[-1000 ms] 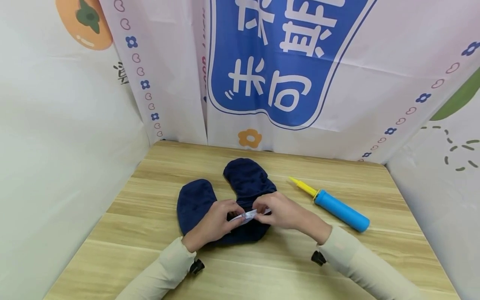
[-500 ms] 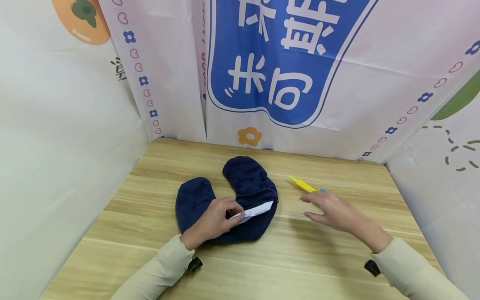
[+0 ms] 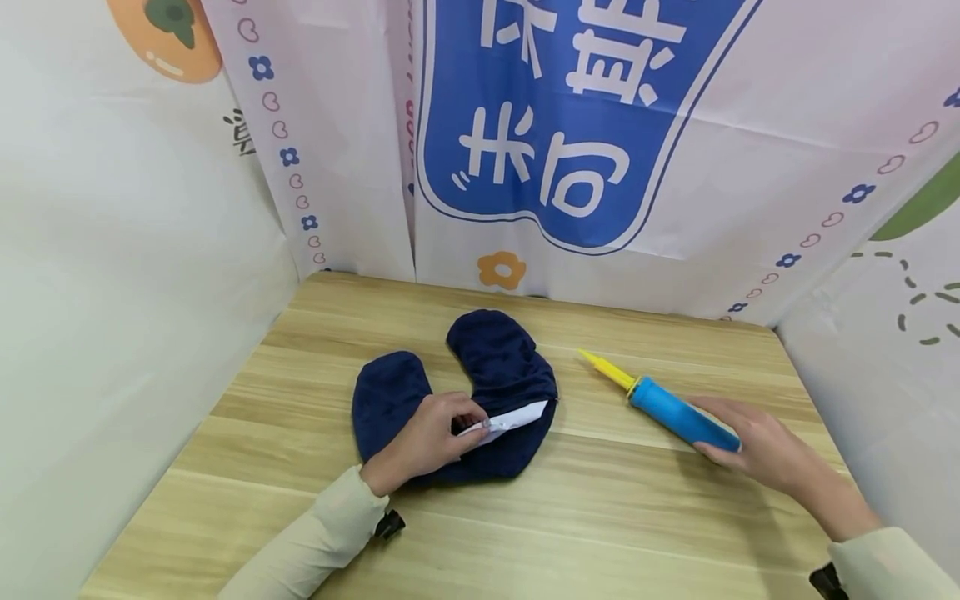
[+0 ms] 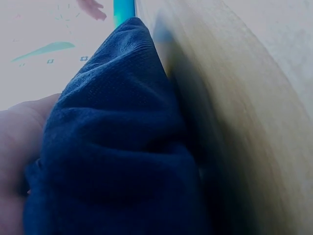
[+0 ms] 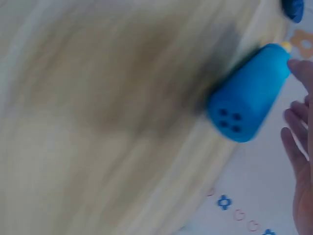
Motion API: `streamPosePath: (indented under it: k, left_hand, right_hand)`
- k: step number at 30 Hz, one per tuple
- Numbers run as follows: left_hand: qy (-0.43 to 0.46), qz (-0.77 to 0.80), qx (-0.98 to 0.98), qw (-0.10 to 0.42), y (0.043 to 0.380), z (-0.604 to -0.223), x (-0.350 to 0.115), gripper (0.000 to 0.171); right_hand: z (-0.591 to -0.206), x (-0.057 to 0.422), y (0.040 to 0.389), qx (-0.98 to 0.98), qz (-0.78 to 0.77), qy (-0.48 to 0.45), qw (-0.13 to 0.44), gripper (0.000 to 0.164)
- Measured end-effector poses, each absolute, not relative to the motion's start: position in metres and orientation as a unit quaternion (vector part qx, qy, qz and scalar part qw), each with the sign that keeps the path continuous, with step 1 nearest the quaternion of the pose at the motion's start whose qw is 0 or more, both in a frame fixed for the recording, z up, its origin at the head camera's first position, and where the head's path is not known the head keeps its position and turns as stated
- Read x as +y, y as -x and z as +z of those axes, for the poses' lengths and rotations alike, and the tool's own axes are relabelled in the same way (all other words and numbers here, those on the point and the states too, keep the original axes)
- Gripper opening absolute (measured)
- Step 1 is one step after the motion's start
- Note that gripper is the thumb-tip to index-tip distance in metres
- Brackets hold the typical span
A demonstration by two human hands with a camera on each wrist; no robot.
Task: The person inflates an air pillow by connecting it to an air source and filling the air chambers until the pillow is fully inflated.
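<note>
A flat, U-shaped navy neck pillow (image 3: 495, 354) lies on the table, with white inner material (image 3: 521, 417) showing through an opening in its curved part. My left hand (image 3: 431, 437) pinches that white material between thumb and fingers. The left wrist view is filled by the navy fabric (image 4: 117, 127), and the hand shows only at its edge. A blue hand pump (image 3: 678, 412) with a yellow nozzle (image 3: 606, 369) lies right of the pillow. My right hand (image 3: 776, 450) is at the pump's blunt end, thumb and fingers spread about it; the right wrist view shows the fingers loose beside it.
The wood-grain table (image 3: 600, 533) runs back to a printed cloth wall (image 3: 360, 167). White cloth also hangs at the left (image 3: 135, 275) and right sides. The table surface stretches between the pillow and the pump.
My right hand has left the white material and moved right, over the pump and to its blunt end. My left hand keeps its pinch in the same place.
</note>
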State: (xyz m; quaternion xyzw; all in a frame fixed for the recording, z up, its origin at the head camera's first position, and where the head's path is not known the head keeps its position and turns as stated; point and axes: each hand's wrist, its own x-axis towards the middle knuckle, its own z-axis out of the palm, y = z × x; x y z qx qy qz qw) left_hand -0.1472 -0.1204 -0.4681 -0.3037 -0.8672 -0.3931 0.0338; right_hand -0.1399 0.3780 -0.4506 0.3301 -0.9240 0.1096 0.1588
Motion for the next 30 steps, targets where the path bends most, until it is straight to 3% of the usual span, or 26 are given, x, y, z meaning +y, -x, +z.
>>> streamPosePath:
  k: [5, 16, 30]
  left_hand:
    - [0.3, -0.394, -0.869, 0.029, 0.148, -0.468, -0.121, 0.005]
    - [0.302, -0.395, -0.867, 0.029, 0.15, -0.468, -0.118, 0.006]
    - [0.316, -0.357, -0.877, 0.052, 0.162, -0.468, -0.111, 0.007]
  right_hand:
    - [-0.472, 0.385, 0.142, -0.934, 0.111, -0.312, 0.137, 0.086]
    - [-0.494, 0.378, 0.146, -0.945, 0.109, -0.286, 0.114, 0.093]
    - [-0.446, 0.351, 0.147, -0.933, 0.101, -0.31, 0.153, 0.079]
